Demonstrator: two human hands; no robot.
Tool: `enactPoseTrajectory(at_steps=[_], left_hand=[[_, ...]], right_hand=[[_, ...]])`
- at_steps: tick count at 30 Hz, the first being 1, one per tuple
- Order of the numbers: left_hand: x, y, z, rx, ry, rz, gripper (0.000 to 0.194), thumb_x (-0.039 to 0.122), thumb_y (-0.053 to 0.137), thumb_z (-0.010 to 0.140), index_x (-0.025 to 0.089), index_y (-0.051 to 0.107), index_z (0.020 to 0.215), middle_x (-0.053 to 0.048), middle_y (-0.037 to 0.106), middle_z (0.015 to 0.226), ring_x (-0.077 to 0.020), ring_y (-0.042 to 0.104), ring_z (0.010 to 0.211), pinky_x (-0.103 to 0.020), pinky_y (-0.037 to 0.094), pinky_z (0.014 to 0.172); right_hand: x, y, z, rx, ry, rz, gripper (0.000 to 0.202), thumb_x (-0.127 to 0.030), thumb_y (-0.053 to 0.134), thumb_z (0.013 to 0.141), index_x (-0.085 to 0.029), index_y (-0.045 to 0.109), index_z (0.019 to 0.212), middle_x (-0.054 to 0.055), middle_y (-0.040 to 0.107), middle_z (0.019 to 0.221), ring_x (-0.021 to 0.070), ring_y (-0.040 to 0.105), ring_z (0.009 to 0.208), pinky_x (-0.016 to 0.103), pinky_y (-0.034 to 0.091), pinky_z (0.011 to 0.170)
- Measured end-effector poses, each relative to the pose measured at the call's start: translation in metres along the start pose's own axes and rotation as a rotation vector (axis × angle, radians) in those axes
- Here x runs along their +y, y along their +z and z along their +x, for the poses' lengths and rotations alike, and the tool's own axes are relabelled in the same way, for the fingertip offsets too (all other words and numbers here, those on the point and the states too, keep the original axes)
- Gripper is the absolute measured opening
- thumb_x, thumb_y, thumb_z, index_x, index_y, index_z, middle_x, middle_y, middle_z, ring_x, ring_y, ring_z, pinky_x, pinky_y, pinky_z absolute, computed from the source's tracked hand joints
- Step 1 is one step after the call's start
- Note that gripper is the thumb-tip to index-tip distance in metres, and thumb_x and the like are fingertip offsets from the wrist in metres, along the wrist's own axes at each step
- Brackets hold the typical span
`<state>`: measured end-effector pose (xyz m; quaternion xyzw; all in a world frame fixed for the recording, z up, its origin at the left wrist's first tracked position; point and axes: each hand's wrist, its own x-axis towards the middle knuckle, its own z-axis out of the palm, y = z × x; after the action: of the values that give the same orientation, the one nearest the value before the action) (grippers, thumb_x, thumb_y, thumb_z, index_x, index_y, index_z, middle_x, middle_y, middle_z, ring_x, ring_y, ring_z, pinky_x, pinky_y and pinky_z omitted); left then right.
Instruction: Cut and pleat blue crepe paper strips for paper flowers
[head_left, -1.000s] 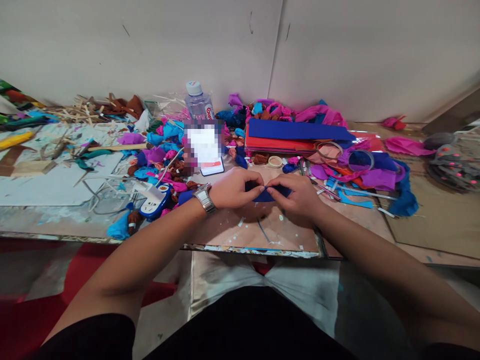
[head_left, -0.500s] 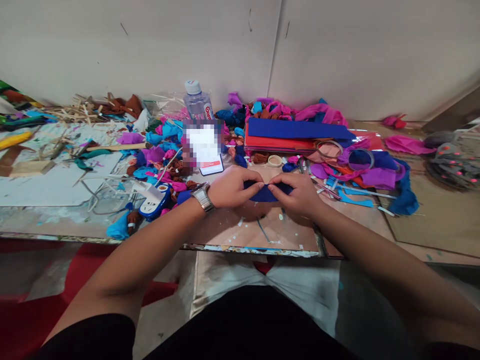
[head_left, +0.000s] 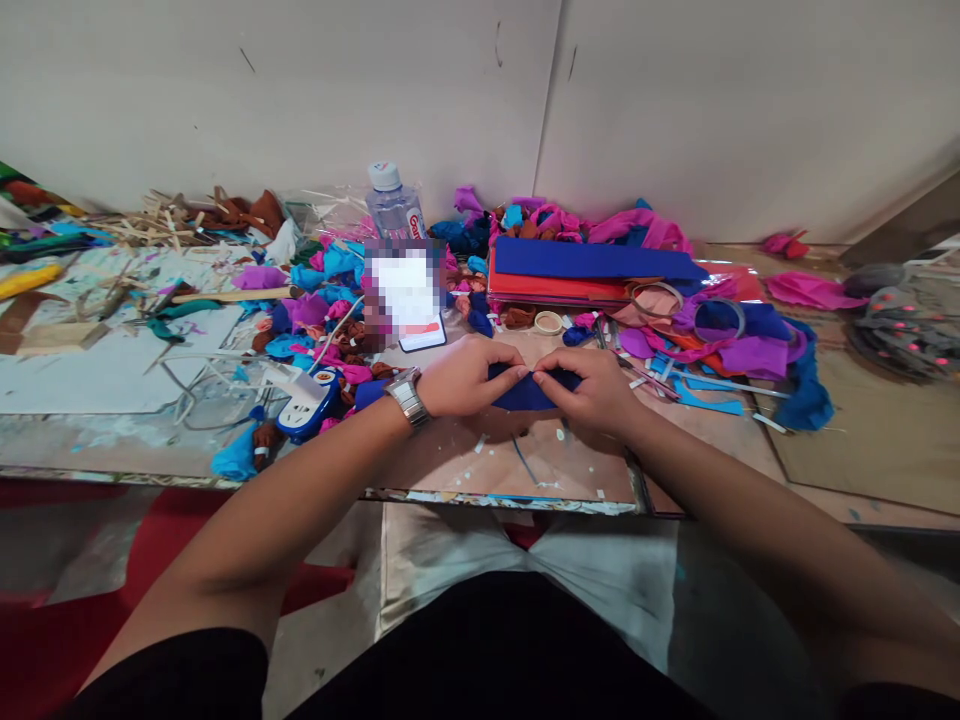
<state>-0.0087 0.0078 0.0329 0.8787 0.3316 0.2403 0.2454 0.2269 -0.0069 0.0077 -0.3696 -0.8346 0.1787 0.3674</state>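
Between my two hands is a small dark blue piece of crepe paper, held just above the table. My left hand, with a metal watch on its wrist, pinches its upper edge between thumb and fingers. Close beside it, the thumb and fingers of my right hand pinch the same edge. The fingertips of both hands nearly meet, and they cover part of the paper. Just beyond my left hand lies a phone with its screen lit. A roll of tape sits behind my right hand.
A stack of blue and red crepe paper sheets lies at the back. Several gathered coloured paper bundles crowd the left around a blue power strip. Also there are a water bottle, green-handled pliers and a bangle-like ring.
More of the blue crepe paper shows below my fingertips. Both hands keep their pinch and have barely moved.
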Motion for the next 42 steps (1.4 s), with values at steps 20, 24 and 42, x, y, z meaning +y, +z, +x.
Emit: enactPoseTrajectory(at_steps=[20,24,42], left_hand=[[0.0009,-0.0044,0.0015,-0.116,-0.031,-0.016,0.035,0.037,0.048,0.102,0.015,0.068,0.083,0.000,0.063,0.071,-0.0119,0.052,0.064,-0.027,0.035,0.062],[-0.0012,-0.0039,0.0022,-0.103,-0.058,-0.086,0.048,0.042,0.036,0.107,0.016,0.059,0.075,0.000,0.056,0.068,-0.0122,0.047,0.065,-0.027,0.034,0.062],[-0.0030,-0.0001,0.0029,-0.087,-0.084,-0.147,0.034,0.040,0.052,0.101,0.014,0.070,0.090,0.000,0.063,0.074,-0.0126,0.051,0.068,-0.026,0.037,0.063]], right_hand=[[0.0029,-0.0009,-0.0006,-0.012,-0.088,-0.138,0.016,-0.034,0.063,0.099,-0.024,0.076,0.098,0.004,0.080,0.090,0.0216,0.072,0.084,0.036,0.052,0.082],[0.0028,-0.0018,-0.0002,0.008,-0.128,-0.164,0.018,-0.035,0.062,0.100,-0.024,0.077,0.099,0.004,0.080,0.090,0.0215,0.072,0.083,0.036,0.051,0.081],[0.0033,-0.0006,-0.0003,0.017,-0.227,-0.201,0.014,-0.030,0.066,0.099,-0.023,0.077,0.104,0.004,0.082,0.095,0.0213,0.075,0.084,0.037,0.051,0.080]])
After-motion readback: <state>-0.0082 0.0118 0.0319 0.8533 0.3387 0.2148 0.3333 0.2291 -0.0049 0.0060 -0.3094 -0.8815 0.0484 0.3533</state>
